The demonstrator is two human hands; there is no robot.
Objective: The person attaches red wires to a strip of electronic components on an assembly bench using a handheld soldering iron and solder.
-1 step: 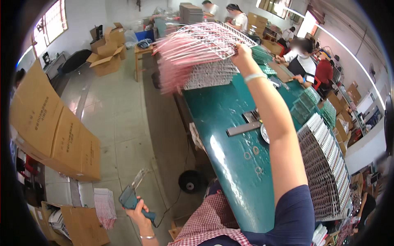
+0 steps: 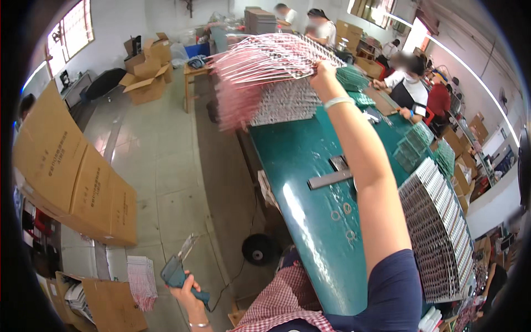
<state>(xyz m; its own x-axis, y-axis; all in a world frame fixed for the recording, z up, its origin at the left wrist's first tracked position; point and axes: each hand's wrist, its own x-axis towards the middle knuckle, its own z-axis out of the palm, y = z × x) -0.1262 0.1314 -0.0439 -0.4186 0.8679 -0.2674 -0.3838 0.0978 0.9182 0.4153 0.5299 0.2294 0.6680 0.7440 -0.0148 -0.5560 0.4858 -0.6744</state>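
Green tbl (image 2: 265,146): at its far end my R hand (image 2: 323,75) grips pink-rodded sheet (image 2: 271,52), pile (image 2: 285,104) left beneath; left of it, L hand (image 2: 188,292) grips corded pistol-grip tool (image 2: 173,271); done qty unclear.

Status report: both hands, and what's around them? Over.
Left hand gripping teal corded tool. Right hand at edge of pink-white wired panel, hold unclear. Gray bar on green table.
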